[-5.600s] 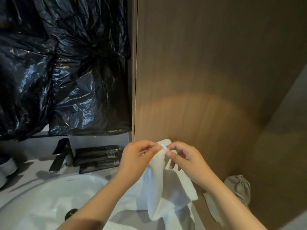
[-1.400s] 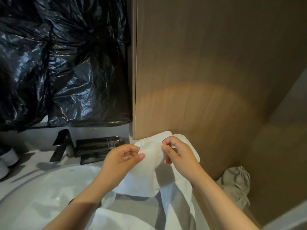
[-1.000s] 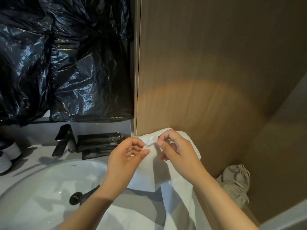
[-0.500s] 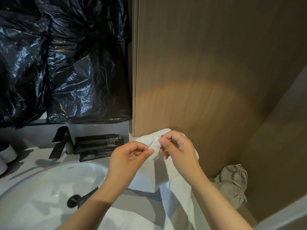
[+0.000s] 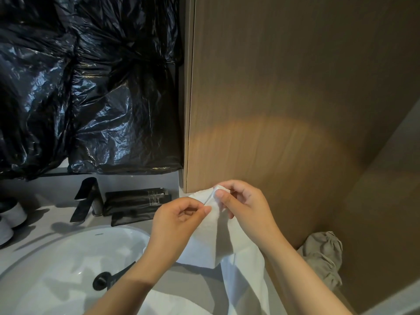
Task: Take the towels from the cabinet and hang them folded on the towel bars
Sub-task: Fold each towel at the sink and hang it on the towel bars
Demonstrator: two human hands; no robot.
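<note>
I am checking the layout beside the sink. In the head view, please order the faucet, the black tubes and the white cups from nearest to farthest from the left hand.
From the left hand, which pinches the white towel:
1. Black tubes, just to its left on the counter.
2. Faucet, further left, behind the basin.
3. White cups, at the far left edge.

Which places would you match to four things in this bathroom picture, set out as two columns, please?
Things:
1. white cloth towel
2. black angular tap
3. crumpled black plastic sheeting
4. beige drawstring cloth bag

Places:
A. low right, by the brown wood-grain panel
B. pinched between left hand and right hand
C. hung above the grey counter
D. on the counter, behind the white round basin

Pairs: 1-B, 2-D, 3-C, 4-A.
</note>
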